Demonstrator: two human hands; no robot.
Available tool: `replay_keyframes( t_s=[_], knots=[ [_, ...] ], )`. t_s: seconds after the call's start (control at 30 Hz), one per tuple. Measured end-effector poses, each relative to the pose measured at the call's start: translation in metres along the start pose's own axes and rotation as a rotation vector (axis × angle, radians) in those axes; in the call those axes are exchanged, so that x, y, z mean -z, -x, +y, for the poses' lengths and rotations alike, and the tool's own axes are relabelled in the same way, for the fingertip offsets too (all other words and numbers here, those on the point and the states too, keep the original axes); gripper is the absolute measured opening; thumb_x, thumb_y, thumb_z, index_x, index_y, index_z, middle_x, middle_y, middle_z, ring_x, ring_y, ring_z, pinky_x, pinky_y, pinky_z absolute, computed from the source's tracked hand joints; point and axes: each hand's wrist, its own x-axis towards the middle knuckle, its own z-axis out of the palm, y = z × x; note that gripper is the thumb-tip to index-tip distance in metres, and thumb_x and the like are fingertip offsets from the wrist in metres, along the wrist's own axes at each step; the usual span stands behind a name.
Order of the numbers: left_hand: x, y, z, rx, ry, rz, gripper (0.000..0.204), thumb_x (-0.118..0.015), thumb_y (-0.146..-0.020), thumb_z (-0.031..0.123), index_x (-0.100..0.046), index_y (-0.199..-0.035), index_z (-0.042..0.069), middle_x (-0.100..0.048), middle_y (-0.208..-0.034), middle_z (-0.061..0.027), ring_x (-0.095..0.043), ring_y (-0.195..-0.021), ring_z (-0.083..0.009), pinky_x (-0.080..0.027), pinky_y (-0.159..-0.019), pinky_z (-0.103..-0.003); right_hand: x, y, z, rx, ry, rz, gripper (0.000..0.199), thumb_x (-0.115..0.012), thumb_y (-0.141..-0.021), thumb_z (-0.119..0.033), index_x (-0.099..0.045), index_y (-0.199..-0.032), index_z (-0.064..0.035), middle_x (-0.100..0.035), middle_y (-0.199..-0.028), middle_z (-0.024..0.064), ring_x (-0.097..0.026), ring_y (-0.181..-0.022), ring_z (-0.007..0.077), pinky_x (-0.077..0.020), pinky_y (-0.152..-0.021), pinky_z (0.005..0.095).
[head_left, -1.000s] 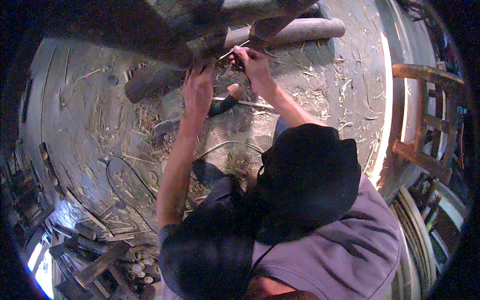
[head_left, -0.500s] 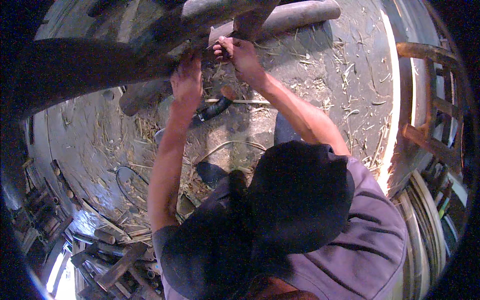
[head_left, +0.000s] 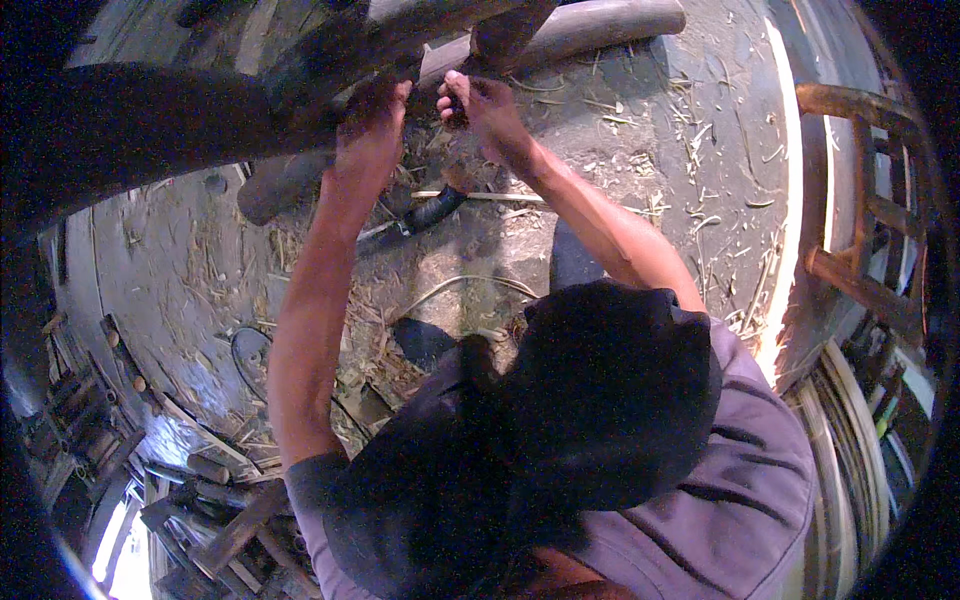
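Note:
My left hand [head_left: 372, 128] is raised beside a dark wooden beam [head_left: 170, 130], its thumb tip lit and its other fingers lost in shadow. It looks closed, but what it grips cannot be made out. To its right, a small gap away, my right hand [head_left: 487, 108] has its fingers curled in and the thumb against them. Anything in that pinch is too small to name. Just beyond both hands lies a thick round log [head_left: 600, 28], partly covered by dark timber. Below them, a curved black tool [head_left: 435, 210] with a brown end rests on the ground.
Wood shavings and thin strips [head_left: 640, 170] litter the floor. A wooden frame [head_left: 860, 180] stands at the right, above bundled curved strips [head_left: 840, 450]. Short wood pieces [head_left: 230, 520] are heaped at the lower left, near a dark thin loop [head_left: 250, 350].
My left hand and forearm have shifted left and slightly up. My right hand has moved a little to the right, so the gap between the hands is wider.

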Motion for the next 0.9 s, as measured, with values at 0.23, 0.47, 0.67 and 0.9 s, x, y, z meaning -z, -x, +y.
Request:
replay_keyframes(
  t_s=[0.23,0.47,0.67,0.9],
  knots=[
    [0.001,-0.006,-0.002,0.074,0.307,-0.075,0.054,-0.055,-0.089,0.005,-0.043,-0.142,0.007,-0.054,-0.136,-0.0137,-0.056,-0.12,-0.0297,-0.046,-0.101,-0.039,0.011,0.014,0.007,0.103,0.188,0.018,0.035,-0.057,-0.099,-0.035,-0.064,-0.094,-0.0013,-0.064,-0.077,0.0028,-0.06,-0.068,0.0101,-0.05,-0.062,0.0256],
    [-0.058,0.005,0.008,0.03,0.304,0.393,0.053,-0.059,-0.081,0.004,-0.051,-0.134,0.008,-0.055,-0.131,-0.0198,-0.057,-0.107,-0.0427,-0.05,-0.087,-0.049,0.019,0.016,-0.002,0.193,0.541,0.103,0.035,-0.056,-0.1,-0.031,-0.068,-0.093,0.0009,-0.066,-0.077,0.0038,-0.059,-0.068,0.01,-0.047,-0.061,0.0261],
    [-0.082,0.012,0.024,0.189,0.333,0.5,0.059,-0.056,-0.081,0.004,-0.048,-0.139,0.008,-0.05,-0.138,-0.0218,-0.051,-0.122,-0.0414,-0.046,-0.096,-0.05,0.015,0.021,-0.011,0.458,1.072,0.115,0.03,-0.056,-0.097,-0.03,-0.067,-0.092,-0.0028,-0.068,-0.081,0.0213,-0.066,-0.072,0.0385,-0.0516,-0.065,0.0425],
    [-0.086,-0.001,0.024,0.28,0.467,0.396,0.058,-0.056,-0.08,0.002,-0.049,-0.137,0.007,-0.051,-0.137,-0.0219,-0.054,-0.12,-0.0391,-0.047,-0.095,-0.05,0.006,0.0,-0.031,0.956,1.301,-0.022,0.017,-0.063,-0.089,-0.018,-0.066,-0.102,-0.0081,-0.068,-0.096,0.0148,-0.066,-0.087,0.0347,-0.0539,-0.076,0.0402]
  ],
)
